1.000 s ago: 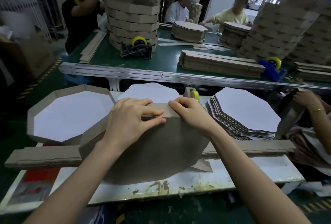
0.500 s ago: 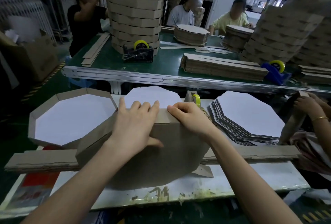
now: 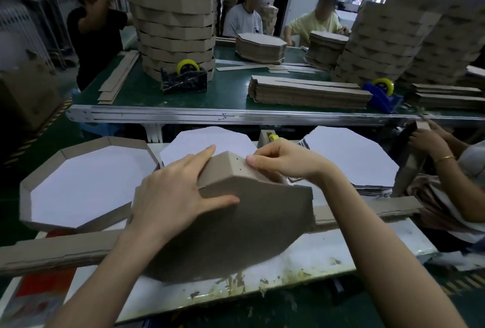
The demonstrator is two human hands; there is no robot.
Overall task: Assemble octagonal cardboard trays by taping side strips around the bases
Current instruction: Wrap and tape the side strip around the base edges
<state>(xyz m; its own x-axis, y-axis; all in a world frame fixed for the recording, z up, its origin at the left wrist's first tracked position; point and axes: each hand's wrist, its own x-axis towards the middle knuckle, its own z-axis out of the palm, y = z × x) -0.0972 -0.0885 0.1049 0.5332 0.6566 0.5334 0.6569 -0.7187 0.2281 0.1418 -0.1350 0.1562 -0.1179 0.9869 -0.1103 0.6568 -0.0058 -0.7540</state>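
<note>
A brown octagonal cardboard tray (image 3: 236,228) stands tilted on its edge on the white worktable, its underside facing me. My left hand (image 3: 178,191) lies over its upper left corner, fingers spread across the side strip (image 3: 225,167) and thumb flat on the base. My right hand (image 3: 283,162) has curled fingers and presses its thumb on the strip's top right face. A small tape dispenser with a yellow roll (image 3: 271,138) sits just behind my right hand.
A finished tray (image 3: 84,186) lies at left, white octagonal bases (image 3: 204,141) behind, a stack of bases (image 3: 351,157) at right. Strip bundles (image 3: 52,251) lie across the table. Another person's hands (image 3: 427,144) work at far right. Beyond, a green bench (image 3: 231,102) holds tall tray stacks and dispensers.
The tray has been turned, so a corner of the side strip now points up. My left hand shifted lower onto the base and my right hand moved to the strip's right face.
</note>
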